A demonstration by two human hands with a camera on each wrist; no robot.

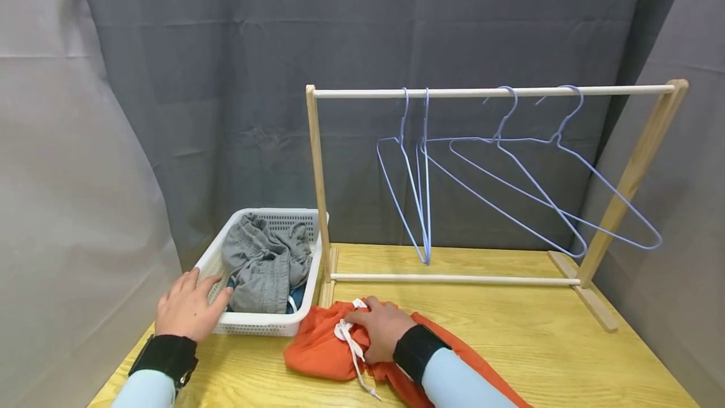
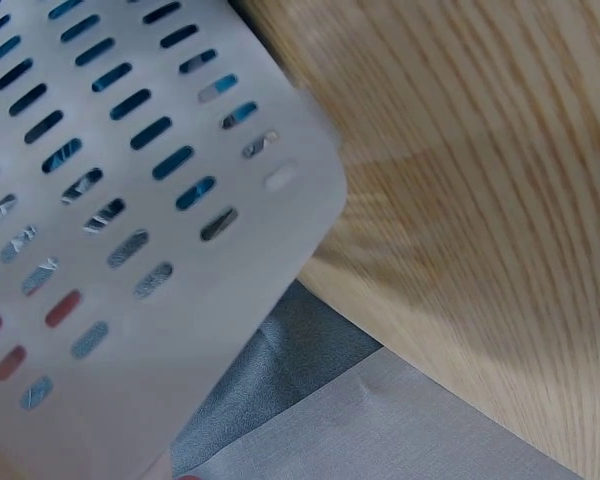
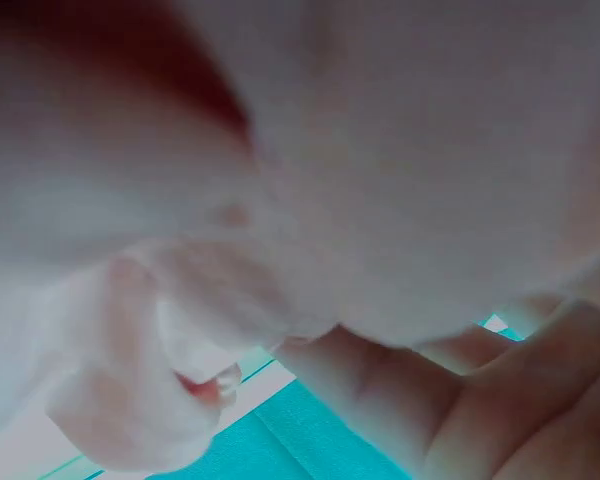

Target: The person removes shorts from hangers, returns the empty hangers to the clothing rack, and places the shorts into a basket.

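In the head view my left hand (image 1: 189,307) rests at the near left corner of a white plastic basket (image 1: 257,321), fingers spread over its rim. The slotted basket wall (image 2: 130,170) fills much of the left wrist view. Inside the basket lies a crumpled grey garment (image 1: 266,266) over some dark blue cloth (image 1: 298,294). My right hand (image 1: 386,329) grips a bunched orange garment (image 1: 323,345) on the table, close to its white drawstring (image 1: 352,348). In the right wrist view, blurred cloth (image 3: 410,180) hides part of the fingers (image 3: 390,390).
A wooden rack (image 1: 453,279) stands behind the orange garment, its left post close beside the basket. Several lilac wire hangers (image 1: 426,206) hang from its top bar (image 1: 357,94). Grey curtains (image 1: 226,112) enclose the wood-grain table (image 1: 538,345).
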